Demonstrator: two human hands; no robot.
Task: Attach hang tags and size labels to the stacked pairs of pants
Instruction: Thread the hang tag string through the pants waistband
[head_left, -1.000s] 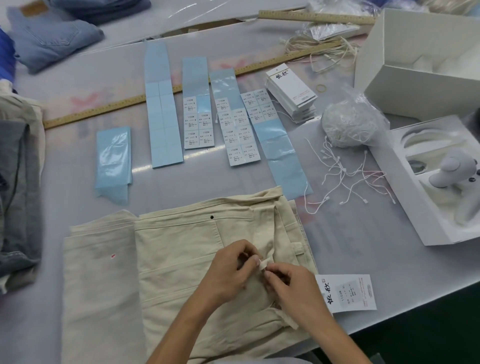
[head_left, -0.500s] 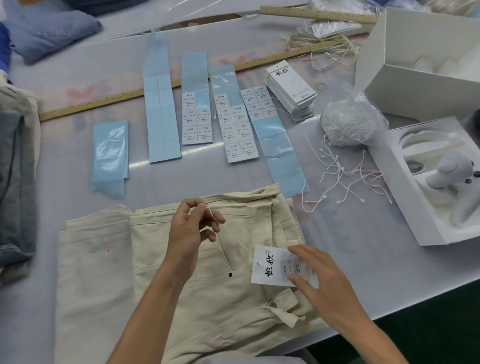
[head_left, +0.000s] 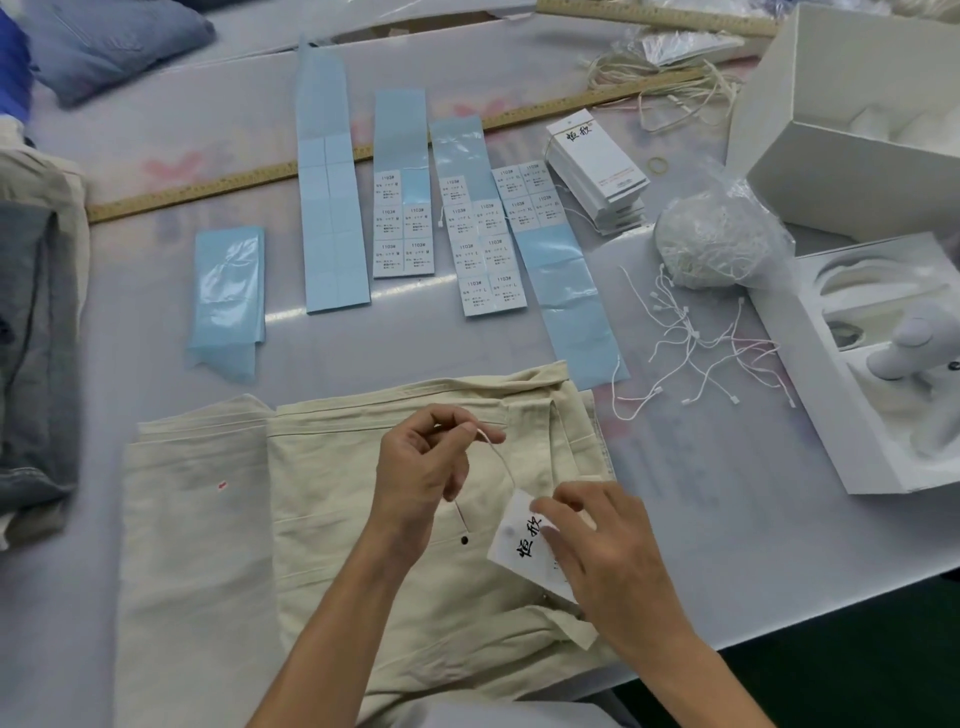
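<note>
Folded cream pants (head_left: 332, 519) lie on the table in front of me. My left hand (head_left: 423, 467) pinches the end of a white string (head_left: 496, 452) above the waistband area. The string runs down to a white hang tag (head_left: 522, 540) with black characters. My right hand (head_left: 602, 551) holds that tag by its upper edge over the pants' right side. Blue backing strips with white size labels (head_left: 483, 249) lie beyond the pants. A stack of hang tags (head_left: 597, 166) sits to their right.
Loose white strings (head_left: 696, 338) and a bagged bundle of strings (head_left: 711, 239) lie at right. Open white boxes (head_left: 841, 135) stand at the far right, one holding a white device (head_left: 914, 343). A wooden ruler (head_left: 218, 187) crosses the table. Grey garments (head_left: 36, 338) are stacked at left.
One second ago both hands worked together at the pants' waistband. Since then my left hand has pulled the string up and left, and my right hand has taken the tag onto the pants.
</note>
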